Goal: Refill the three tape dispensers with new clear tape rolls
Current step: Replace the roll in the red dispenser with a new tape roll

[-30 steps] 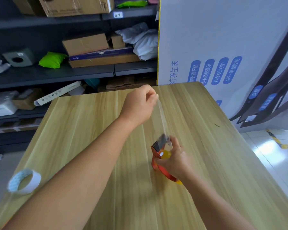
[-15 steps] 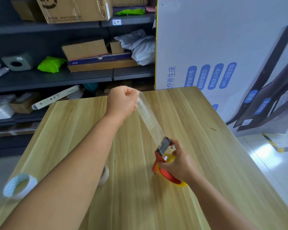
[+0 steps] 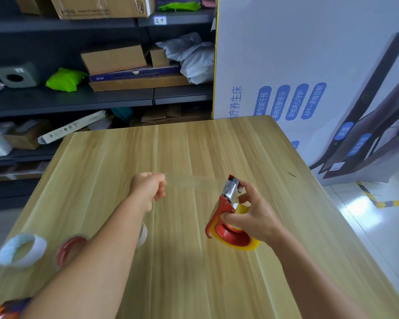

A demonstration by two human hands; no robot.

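Right hand (image 3: 251, 217) clamps the red dispenser (image 3: 228, 217) above the desk (image 3: 217, 284) to brace it, while the left hand (image 3: 148, 187) pinches the clear tape (image 3: 194, 180) end, stretching it taut leftward, likely to tear it at the blade.

At the frame's centre the left hand (image 3: 148, 188) pinches the end of a clear tape strip (image 3: 194, 181) stretched level to a red tape dispenser (image 3: 228, 217), gripped right of centre by the right hand (image 3: 251, 217) above the wooden surface (image 3: 194, 284). A white tape roll (image 3: 21, 249) lies lower left.
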